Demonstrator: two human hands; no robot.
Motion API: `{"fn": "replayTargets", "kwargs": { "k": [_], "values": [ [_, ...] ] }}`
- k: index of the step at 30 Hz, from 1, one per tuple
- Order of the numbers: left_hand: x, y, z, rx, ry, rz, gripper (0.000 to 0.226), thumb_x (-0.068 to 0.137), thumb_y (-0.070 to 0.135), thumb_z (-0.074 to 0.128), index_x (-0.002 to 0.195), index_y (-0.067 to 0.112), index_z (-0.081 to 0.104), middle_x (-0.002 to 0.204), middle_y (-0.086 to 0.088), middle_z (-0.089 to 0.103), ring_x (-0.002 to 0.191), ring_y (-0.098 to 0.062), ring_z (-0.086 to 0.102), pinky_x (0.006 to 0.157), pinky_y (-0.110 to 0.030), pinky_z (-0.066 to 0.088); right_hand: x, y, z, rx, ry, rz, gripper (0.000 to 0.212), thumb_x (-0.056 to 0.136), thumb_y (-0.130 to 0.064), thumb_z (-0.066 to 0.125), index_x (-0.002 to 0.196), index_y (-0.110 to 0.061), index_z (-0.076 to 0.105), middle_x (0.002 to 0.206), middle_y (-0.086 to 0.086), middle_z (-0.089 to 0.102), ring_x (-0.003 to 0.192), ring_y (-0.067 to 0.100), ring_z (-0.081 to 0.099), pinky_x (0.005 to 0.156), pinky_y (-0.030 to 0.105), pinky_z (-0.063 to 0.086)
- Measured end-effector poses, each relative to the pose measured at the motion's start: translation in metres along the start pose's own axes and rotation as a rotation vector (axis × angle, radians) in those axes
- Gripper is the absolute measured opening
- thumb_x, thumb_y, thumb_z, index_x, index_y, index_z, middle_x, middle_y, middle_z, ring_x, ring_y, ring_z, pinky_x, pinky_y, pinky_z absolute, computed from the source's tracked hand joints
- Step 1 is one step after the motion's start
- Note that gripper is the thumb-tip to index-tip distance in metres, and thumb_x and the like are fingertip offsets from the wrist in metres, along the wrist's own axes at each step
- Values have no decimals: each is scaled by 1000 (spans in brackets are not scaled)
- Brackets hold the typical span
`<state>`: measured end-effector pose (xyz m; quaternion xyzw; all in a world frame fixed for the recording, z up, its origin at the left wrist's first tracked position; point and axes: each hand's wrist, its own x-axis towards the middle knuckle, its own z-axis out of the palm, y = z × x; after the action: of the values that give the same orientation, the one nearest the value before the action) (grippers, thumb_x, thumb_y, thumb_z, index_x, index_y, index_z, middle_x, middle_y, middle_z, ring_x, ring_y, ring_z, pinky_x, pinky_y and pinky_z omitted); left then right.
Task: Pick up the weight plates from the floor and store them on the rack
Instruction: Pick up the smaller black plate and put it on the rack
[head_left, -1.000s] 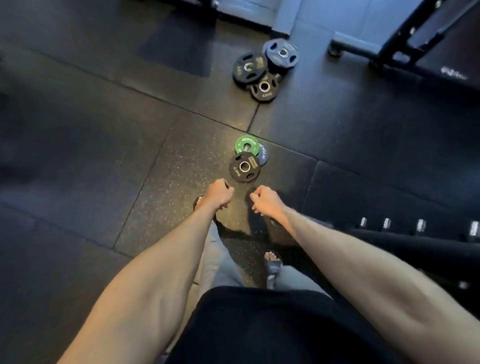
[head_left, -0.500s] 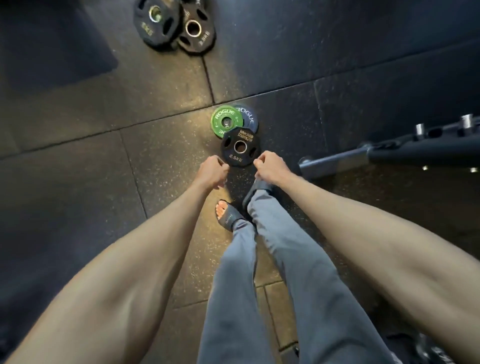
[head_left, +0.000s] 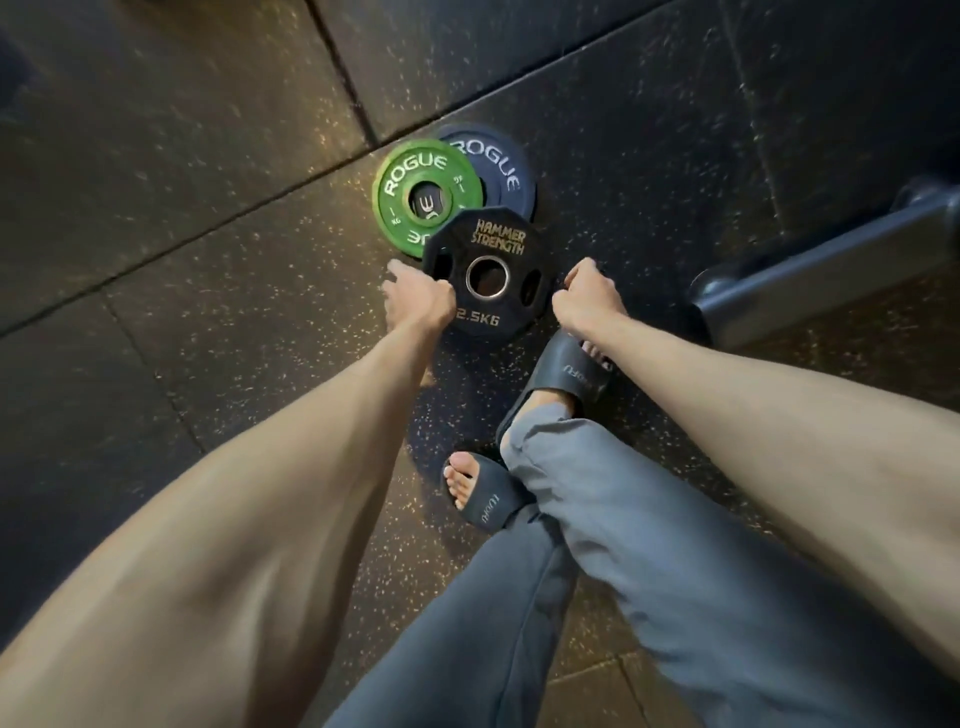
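While speckled rubber floor (head_left: 208, 270) bears plates (head_left: 498, 228) | left fingers (head_left: 441, 289): unclear | right fingers (head_left: 577, 272): curled, empty

Dim overall. Warm pool of light on the floor (head_left: 270, 291) mid-frame; corners drop near black. Floor speckles streak with motion blur. Lettering on the black plate (head_left: 498, 244) reads sharp. Wide-angle stretch swells my forearms (head_left: 234, 519) at the edges.

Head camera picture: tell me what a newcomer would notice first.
The bright green plate stands out on the dark floor, overlapping a blue plate. A black plate lies partly on the green one, with the left hand at its left edge and the curled right hand beside its right.
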<state>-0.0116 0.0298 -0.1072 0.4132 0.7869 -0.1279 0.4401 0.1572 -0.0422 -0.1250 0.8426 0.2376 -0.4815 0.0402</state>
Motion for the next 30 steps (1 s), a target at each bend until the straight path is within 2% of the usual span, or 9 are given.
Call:
{"fn": "replayTargets", "kwargs": {
  "k": [3, 7, 11, 15, 18, 20, 24, 26, 30],
  "values": [
    [43, 2, 20, -27, 51, -94, 67, 93, 20, 57, 148, 2, 24, 152, -22, 33, 139, -37, 38, 112, -40, 32, 37, -4, 18, 10, 3, 9, 60, 93, -18, 54, 147, -8, 31, 142, 18, 51, 128, 36, 52, 107, 43, 44],
    [74, 6, 38, -63, 1, -128, 56, 91, 26, 60, 138, 0, 44, 140, -18, 54, 130, -34, 51, 103, -33, 41, 67, -12, 39, 29, -37, 20, 71, 91, -25, 59, 151, -11, 24, 142, 16, 49, 122, 36, 57, 100, 49, 50],
    [88, 4, 47, -78, 45, -101, 39, 91, 20, 58, 127, 5, 57, 130, -16, 62, 121, -33, 57, 97, -31, 45, 79, -17, 46, -13, 10, 22, 68, 96, -13, 53, 154, -11, 18, 144, 17, 49, 129, 35, 51, 105, 44, 46],
    [82, 1, 47, -48, 78, -73, 27, 92, 12, 57, 119, 8, 58, 125, -14, 63, 115, -30, 58, 86, -28, 41, 71, -15, 42, -65, 32, 12, 76, 96, -6, 48, 158, -16, 6, 145, 15, 48, 133, 34, 47, 106, 42, 40],
    [51, 1, 38, -43, 79, -46, 20, 93, 11, 57, 112, 8, 59, 122, -14, 64, 102, -29, 56, 77, -26, 35, 46, -10, 20, -76, 66, -22, 72, 95, -8, 47, 157, -18, 12, 138, 16, 53, 127, 35, 52, 101, 43, 43],
    [20, 6, 25, -34, 61, -16, 19, 93, 13, 59, 111, 8, 60, 120, -14, 64, 92, -26, 49, 77, -26, 37, 18, -5, -4, -79, 74, -44, 67, 96, -11, 46, 155, -18, 16, 137, 17, 55, 124, 36, 55, 99, 45, 45],
    [-61, 30, -20, -52, 14, 36, 25, 90, 15, 65, 114, 8, 63, 118, -14, 67, 100, -29, 59, 91, -35, 52, -61, 1, -63, -18, 117, -28, 59, 95, -15, 47, 149, -15, 25, 133, 19, 58, 121, 39, 57, 98, 46, 45],
    [-107, 45, -46, -48, -12, 75, 26, 88, 16, 67, 113, 10, 64, 117, -13, 69, 106, -31, 62, 94, -41, 53, -106, 4, -94, 81, 129, 2, 56, 94, -16, 49, 146, -15, 28, 133, 18, 59, 120, 38, 58, 97, 45, 46],
    [-210, 69, -97, -2, -41, 173, 32, 89, 20, 70, 118, 8, 64, 118, -14, 68, 110, -33, 63, 96, -41, 53, -207, 14, -157, 330, 179, 49, 51, 95, -12, 54, 141, -10, 33, 139, 17, 54, 125, 36, 55, 101, 45, 45]
  ]
}}
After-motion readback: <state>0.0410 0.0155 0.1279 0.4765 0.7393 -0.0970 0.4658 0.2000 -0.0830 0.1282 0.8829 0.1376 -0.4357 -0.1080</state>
